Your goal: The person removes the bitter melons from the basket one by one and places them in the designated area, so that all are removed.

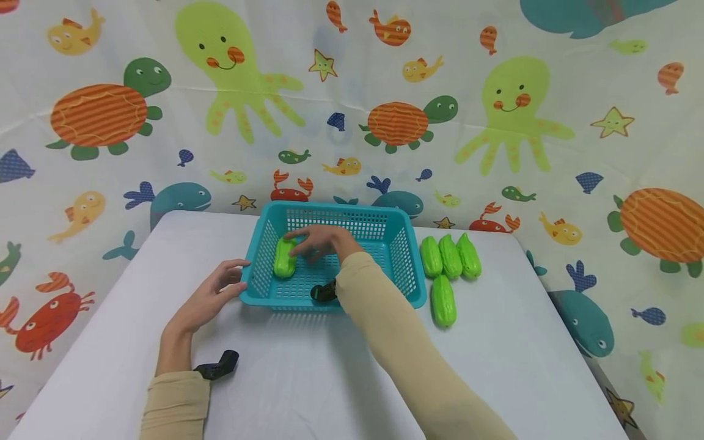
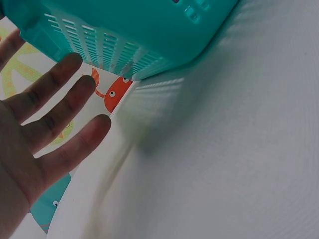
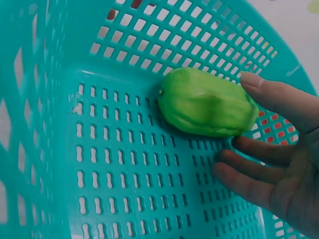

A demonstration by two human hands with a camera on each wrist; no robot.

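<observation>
A ridged, light-green, gourd-like vegetable [image 1: 284,261] lies inside the turquoise plastic basket [image 1: 420,294], near its left wall. My right hand [image 1: 323,239] reaches into the basket around one end of it. In the right wrist view, the thumb tip overlaps the top edge of the gourd-like vegetable [image 3: 204,102], and the fingers [image 3: 244,181] are loosely spread below it. Outside the basket, my left hand [image 1: 211,293] touches the left rim with its fingertips. The left wrist view shows that hand's fingers [image 2: 62,112] spread beside the slotted basket wall [image 2: 114,47].
Several matching green gourd-like vegetables [image 1: 451,256] lie on the white table [image 1: 522,342] to the right of the basket, one in front of the others. A white curtain [image 1: 357,73] printed with sea animals hangs behind the table. A black wrist camera [image 1: 324,292] overlaps the basket's front.
</observation>
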